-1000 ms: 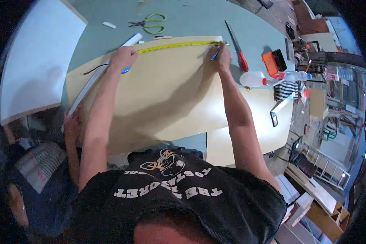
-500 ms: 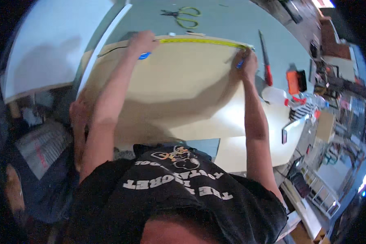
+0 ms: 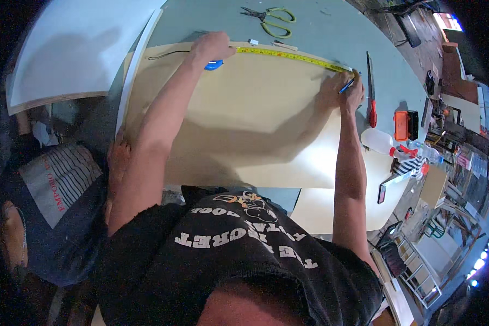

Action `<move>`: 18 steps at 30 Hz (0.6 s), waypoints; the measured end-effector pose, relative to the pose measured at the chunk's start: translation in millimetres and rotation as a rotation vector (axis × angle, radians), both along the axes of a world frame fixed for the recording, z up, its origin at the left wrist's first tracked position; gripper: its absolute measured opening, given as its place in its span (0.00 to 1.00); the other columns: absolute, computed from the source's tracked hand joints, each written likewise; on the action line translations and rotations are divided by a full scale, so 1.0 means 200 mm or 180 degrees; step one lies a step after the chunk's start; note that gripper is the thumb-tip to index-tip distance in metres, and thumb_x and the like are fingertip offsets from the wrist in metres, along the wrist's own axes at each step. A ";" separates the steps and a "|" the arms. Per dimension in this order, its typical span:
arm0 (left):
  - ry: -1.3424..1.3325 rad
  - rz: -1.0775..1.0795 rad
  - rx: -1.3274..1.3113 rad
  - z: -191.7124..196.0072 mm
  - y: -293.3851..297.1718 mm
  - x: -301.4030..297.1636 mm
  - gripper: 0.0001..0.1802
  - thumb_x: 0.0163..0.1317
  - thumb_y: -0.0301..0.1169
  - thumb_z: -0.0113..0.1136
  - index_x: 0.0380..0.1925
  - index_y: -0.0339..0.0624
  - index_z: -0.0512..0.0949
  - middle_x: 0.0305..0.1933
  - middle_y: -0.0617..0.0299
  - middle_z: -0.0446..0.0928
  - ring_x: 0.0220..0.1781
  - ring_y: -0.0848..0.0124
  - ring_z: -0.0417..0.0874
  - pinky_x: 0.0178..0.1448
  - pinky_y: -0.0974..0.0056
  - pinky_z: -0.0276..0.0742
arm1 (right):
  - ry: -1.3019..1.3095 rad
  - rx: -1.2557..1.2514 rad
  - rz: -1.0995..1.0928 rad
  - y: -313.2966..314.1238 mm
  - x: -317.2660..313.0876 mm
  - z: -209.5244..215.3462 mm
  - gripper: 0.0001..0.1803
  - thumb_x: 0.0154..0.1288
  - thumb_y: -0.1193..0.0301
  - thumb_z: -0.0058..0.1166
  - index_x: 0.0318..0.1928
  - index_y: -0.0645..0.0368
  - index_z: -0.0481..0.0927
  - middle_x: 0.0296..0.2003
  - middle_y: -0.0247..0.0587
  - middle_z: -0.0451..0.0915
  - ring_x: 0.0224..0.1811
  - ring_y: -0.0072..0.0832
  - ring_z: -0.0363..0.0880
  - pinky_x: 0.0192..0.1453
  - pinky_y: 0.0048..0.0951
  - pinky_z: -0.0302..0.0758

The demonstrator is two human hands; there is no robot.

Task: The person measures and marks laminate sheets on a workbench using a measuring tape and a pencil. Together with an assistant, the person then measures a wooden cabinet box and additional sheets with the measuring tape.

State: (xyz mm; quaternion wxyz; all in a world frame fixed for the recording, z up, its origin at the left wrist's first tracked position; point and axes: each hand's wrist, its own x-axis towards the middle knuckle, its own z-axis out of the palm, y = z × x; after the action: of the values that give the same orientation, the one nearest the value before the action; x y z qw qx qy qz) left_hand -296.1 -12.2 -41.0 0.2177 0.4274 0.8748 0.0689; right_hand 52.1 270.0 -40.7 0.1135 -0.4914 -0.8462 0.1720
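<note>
A yellow tape measure blade [image 3: 288, 55] stretches across the far part of a large pale board [image 3: 244, 108]. At its left end my left hand [image 3: 211, 46] is closed around the blue tape measure case [image 3: 214, 65], whose dark cord [image 3: 171, 54] trails left over the board. My right hand [image 3: 354, 93] is closed on a blue pen [image 3: 346, 86], at the blade's right end near the board's far right corner. Whether its fingers also pinch the blade is too small to tell. Its shadow falls across the board.
Beyond the board lie green-handled scissors [image 3: 276, 23] and a small white block [image 3: 253, 42]. To the right are a red-handled saw [image 3: 372, 103], an orange case [image 3: 401, 126] and a white bottle [image 3: 377, 141]. Another person's hand [image 3: 119, 160] is by the white strip [image 3: 131, 81] at left.
The whole view has shifted, so everything sits further right. Both hands stay at the two ends of the blade. The pen in my right hand now shows more plainly, tilted.
</note>
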 end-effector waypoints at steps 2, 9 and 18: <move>-0.0061 -0.0130 -0.0026 0.07 0.05 0.03 0.24 0.56 0.50 0.63 0.37 0.38 0.85 0.39 0.42 0.84 0.44 0.48 0.86 0.50 0.48 0.81 | 0.0648 0.0985 0.0274 -0.01 -0.03 0.05 0.26 0.70 0.58 0.57 0.62 0.58 0.75 0.55 0.54 0.81 0.62 0.51 0.75 0.66 0.47 0.69; -0.0073 -0.0231 -0.0171 0.07 0.03 0.03 0.24 0.58 0.50 0.62 0.41 0.40 0.82 0.44 0.44 0.83 0.47 0.47 0.85 0.51 0.47 0.79 | 0.0728 0.0075 -0.0037 -0.19 -0.37 0.12 0.23 0.68 0.63 0.58 0.60 0.60 0.77 0.51 0.58 0.82 0.57 0.49 0.80 0.58 0.42 0.76; -0.0028 -0.0140 -0.0157 0.21 0.07 0.08 0.21 0.59 0.45 0.61 0.39 0.36 0.83 0.42 0.40 0.83 0.46 0.45 0.85 0.51 0.46 0.81 | 0.1332 0.0145 -0.0711 0.15 0.09 -0.06 0.17 0.62 0.71 0.62 0.51 0.61 0.81 0.43 0.54 0.83 0.45 0.41 0.82 0.50 0.39 0.76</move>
State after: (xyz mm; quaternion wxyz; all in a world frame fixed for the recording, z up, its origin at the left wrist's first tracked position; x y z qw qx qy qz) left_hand -279.8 1.9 1.4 0.2335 0.4407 0.8656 0.0444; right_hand 71.1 300.3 -52.1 0.3157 -0.5329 -0.7483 0.2373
